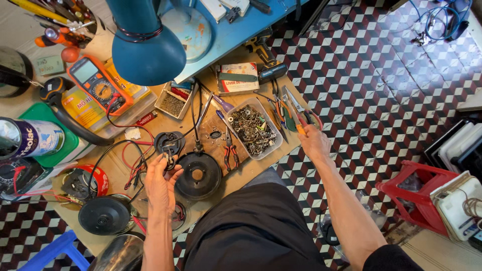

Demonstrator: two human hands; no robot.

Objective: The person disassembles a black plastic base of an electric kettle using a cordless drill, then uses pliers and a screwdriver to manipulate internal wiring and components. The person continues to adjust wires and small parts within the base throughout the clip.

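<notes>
My left hand [161,184] sits just left of the black round base plate [198,175] on the table [241,165], fingers pinching a small metal part [166,158]; beyond the plate lies the clear tray of screws [252,129]; right of that tray my right hand [314,142] has its fingers pressed around an orange-handled tool [300,129].

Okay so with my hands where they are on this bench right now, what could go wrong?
Your right hand reaches an orange-handled tool at the table edge; the crowded pliers and cutters there might get knocked to the floor. The tray of screws sits close by and could tip. Your left hand holds a small part among red and black wires, which could snag.
</notes>
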